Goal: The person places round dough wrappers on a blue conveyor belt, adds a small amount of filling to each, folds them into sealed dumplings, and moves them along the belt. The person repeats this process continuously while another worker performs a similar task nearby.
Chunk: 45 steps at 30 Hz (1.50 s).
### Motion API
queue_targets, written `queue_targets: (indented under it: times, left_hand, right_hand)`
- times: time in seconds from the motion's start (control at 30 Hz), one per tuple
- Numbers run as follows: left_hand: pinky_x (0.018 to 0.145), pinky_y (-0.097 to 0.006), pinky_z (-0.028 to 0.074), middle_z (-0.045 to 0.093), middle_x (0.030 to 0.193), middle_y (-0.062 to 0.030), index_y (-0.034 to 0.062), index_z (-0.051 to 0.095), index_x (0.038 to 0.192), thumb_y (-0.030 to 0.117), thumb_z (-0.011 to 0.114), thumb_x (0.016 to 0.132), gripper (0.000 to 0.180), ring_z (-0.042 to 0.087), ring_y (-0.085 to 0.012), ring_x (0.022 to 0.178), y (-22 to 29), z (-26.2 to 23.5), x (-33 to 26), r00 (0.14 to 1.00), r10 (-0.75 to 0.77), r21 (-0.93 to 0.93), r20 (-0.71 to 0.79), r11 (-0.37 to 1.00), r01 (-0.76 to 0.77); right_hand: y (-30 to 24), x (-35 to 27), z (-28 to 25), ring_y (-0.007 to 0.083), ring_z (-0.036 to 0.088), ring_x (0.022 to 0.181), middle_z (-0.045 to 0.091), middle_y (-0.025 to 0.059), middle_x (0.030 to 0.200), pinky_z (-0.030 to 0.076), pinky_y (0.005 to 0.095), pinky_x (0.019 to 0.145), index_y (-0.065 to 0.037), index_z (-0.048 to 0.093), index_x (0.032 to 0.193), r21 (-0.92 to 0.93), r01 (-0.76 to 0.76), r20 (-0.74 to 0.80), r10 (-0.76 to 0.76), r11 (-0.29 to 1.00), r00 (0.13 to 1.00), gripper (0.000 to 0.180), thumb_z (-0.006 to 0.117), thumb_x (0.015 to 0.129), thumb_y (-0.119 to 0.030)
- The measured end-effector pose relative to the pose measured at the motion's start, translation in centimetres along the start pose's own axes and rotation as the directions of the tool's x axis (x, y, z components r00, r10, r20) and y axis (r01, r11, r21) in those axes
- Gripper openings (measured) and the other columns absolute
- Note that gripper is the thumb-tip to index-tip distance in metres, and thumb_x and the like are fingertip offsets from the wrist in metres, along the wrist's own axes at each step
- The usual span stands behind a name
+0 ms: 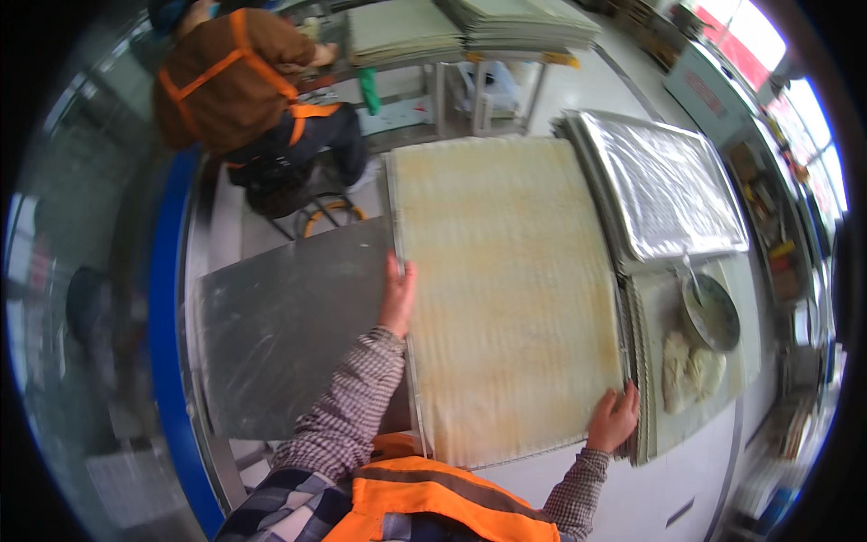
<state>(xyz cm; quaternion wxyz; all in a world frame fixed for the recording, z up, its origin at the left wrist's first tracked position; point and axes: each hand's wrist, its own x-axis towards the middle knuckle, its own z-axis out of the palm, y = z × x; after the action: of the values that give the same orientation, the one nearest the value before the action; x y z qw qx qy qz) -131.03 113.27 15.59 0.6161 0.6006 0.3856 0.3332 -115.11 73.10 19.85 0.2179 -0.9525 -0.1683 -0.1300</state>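
Panel (pixel 391 194) under a cream sheet (pixel 510 298), at twelve o'clock: my left hand (pixel 398 296) clasps its nine-o'clock edge, my right hand (pixel 614 418) its four-o'clock edge; probably stiff, best held by opposite sides.

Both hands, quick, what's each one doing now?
Left hand: closed on the left edge of the cream sheet.
Right hand: closed on its right edge, near the lower corner.

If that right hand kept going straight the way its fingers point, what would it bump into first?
The right hand would probably meet the stack under the bowl first, though their heights are hard to judge.
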Motion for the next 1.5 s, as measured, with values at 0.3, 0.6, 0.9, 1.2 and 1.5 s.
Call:
queue_targets:
  times: [0.3, 0.6, 0.9, 1.2, 1.5]
  left_hand:
    - [0.105, -0.040, 0.033, 0.030, 0.146, -0.0094, 0.0102, 0.016, 0.147, 0.064, 0.048, 0.086, 0.088, 0.030, -0.0248, 0.133, -2.8, -2.8, -5.2, 0.897, -0.424, -0.435, 0.127, 0.789, 0.434]
    - [0.109, -0.043, 0.023, 0.012, 0.152, -0.0071, 0.0107, 0.000, 0.147, 0.069, 0.053, 0.079, 0.104, 0.015, -0.0238, 0.139, -2.4, -2.7, -6.2, 0.825, -0.487, -0.314, 0.289, 0.765, 0.562]
    - [0.112, -0.042, 0.013, 0.003, 0.155, -0.0118, 0.0068, -0.007, 0.147, 0.074, 0.048, 0.077, 0.112, 0.006, -0.0263, 0.142, 0.1, -5.8, -7.1, 0.813, -0.480, -0.214, 0.330, 0.800, 0.560]
    - [0.105, -0.039, 0.032, 0.029, 0.145, -0.0135, 0.0109, 0.025, 0.144, 0.039, 0.047, 0.096, 0.060, 0.031, -0.0222, 0.133, 2.2, -31.4, -13.5, 0.885, -0.341, -0.239, 0.317, 0.874, 0.423]
    - [0.079, -0.026, 0.049, 0.055, 0.116, -0.0118, 0.0016, 0.043, 0.128, 0.014, 0.054, 0.094, 0.038, 0.056, -0.0156, 0.103, -4.4, -46.4, -19.1, 0.948, 0.005, -0.175, -0.318, 0.983, -0.064]
  right_hand:
    - [-0.3, -0.3, -0.2, 0.0392, 0.051, 0.110, 0.054, 0.0243, 0.121, 0.040, 0.0432, 0.094, 0.002, 0.053, 0.121, 0.084, -0.095, -0.005, 0.096, 0.992, 0.995, 0.042, 0.056, 0.086, -0.020]
    - [0.2, -0.5, 0.1, 0.0387, 0.050, 0.110, 0.054, 0.0235, 0.120, 0.039, 0.0438, 0.094, 0.001, 0.052, 0.123, 0.035, -0.098, -0.001, 0.098, 0.995, 0.995, 0.042, 0.054, 0.086, -0.018]
    - [5.0, 0.4, 1.8, 0.0341, 0.052, 0.113, 0.052, 0.0205, 0.126, 0.042, 0.0399, 0.094, 0.001, 0.049, 0.127, 0.044, 0.028, -0.017, -0.027, 0.999, 0.999, 0.042, 0.052, 0.088, -0.015]
    - [-14.1, -4.9, -1.2, 0.0276, 0.054, 0.111, 0.052, 0.0172, 0.127, 0.047, 0.0350, 0.087, 0.001, 0.049, 0.127, 0.332, 0.174, -0.175, -0.121, 0.927, 0.977, 0.040, 0.051, 0.087, -0.005]
    - [-47.8, -23.9, 9.9, 0.0356, 0.057, 0.100, 0.060, 0.0181, 0.109, 0.046, 0.0412, 0.088, -0.002, 0.060, 0.108, 0.509, 0.473, 0.352, -0.676, 0.719, 0.647, 0.032, 0.060, 0.076, -0.005]
